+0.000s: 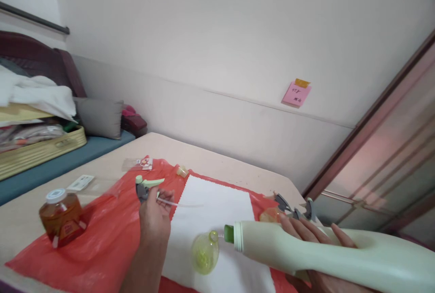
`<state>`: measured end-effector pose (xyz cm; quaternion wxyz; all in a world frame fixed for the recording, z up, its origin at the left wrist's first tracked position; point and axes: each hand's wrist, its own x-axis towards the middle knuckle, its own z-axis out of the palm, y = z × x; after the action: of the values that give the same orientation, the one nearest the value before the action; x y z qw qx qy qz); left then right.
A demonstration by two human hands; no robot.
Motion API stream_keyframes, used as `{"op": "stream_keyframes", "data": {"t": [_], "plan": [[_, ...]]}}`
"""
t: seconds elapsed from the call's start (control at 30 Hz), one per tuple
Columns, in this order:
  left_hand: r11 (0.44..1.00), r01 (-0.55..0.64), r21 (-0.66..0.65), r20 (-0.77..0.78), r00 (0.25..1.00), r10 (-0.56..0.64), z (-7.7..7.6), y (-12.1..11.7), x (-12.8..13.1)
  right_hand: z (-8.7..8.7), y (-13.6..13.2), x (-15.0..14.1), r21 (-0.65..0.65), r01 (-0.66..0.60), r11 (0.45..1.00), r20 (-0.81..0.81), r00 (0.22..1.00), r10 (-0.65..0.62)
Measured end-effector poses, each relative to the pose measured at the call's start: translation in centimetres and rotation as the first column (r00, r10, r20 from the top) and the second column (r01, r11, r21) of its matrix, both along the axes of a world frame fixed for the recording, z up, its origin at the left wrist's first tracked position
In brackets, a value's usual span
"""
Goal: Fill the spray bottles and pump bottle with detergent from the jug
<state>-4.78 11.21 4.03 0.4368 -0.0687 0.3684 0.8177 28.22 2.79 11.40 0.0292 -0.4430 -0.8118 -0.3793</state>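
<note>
My left hand (155, 216) is closed around a trigger spray head (144, 187), whose thin clear tube (185, 205) points right over the white cloth (217, 195). My right hand (307, 231) grips a large pale green jug (272, 238), tipped onto its side with its green mouth facing left. Close to that mouth, a small yellow-green clear bottle (205, 256) without a top is on the cloth. Between the two mouths shows a thin pale streak; I cannot tell whether it is liquid. Part of my right hand is hidden behind the jug.
Red plastic sheeting (112, 238) covers part of the table (204, 152). An amber jar (63, 218) with a white lid stands left. A small clear cup (182, 171) lies behind the cloth. Another spray head (288, 204) and an orange translucent object (269, 215) are right, partly hidden.
</note>
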Motion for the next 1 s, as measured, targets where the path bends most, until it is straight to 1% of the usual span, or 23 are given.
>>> {"op": "stream_keyframes", "data": {"t": [0.1, 0.2, 0.37, 0.5, 0.67, 0.93, 1.0], "plan": [[1.0, 0.0, 0.005, -0.002, 1.0, 0.0, 0.05, -0.02, 0.03, -0.13, 0.05, 0.02, 0.036, 0.001, 0.999, 0.058, 0.998, -0.003], [1.0, -0.004, 0.009, 0.0, 1.0, 0.004, 0.1, -0.06, 0.05, -0.21, 0.07, 0.09, 0.028, 0.012, 1.0, 0.114, 0.993, -0.015], [1.0, -0.007, 0.008, 0.005, 1.0, 0.007, 0.03, -0.06, 0.04, -0.2, 0.21, 0.2, 0.066, -0.014, 0.998, 0.095, 0.995, 0.008], [1.0, -0.008, 0.01, 0.006, 1.0, 0.008, -0.07, 0.09, 0.04, -0.15, 0.36, 0.42, 0.004, -0.007, 1.0, 0.12, 0.993, 0.006], [1.0, -0.003, 0.012, -0.002, 1.0, 0.003, -0.07, 0.02, 0.01, -0.17, 0.41, 0.39, 0.012, 0.004, 1.0, 0.177, 0.984, -0.007], [1.0, 0.001, 0.002, -0.005, 1.0, -0.001, -0.07, -0.11, 0.1, 0.0, 0.27, 0.31, -0.063, 0.022, 0.998, 0.163, 0.986, -0.011], [1.0, 0.002, 0.005, -0.008, 1.0, -0.002, -0.11, -0.08, 0.14, -0.01, 0.29, 0.35, -0.064, 0.024, 0.998, 0.163, 0.987, -0.013]]}}
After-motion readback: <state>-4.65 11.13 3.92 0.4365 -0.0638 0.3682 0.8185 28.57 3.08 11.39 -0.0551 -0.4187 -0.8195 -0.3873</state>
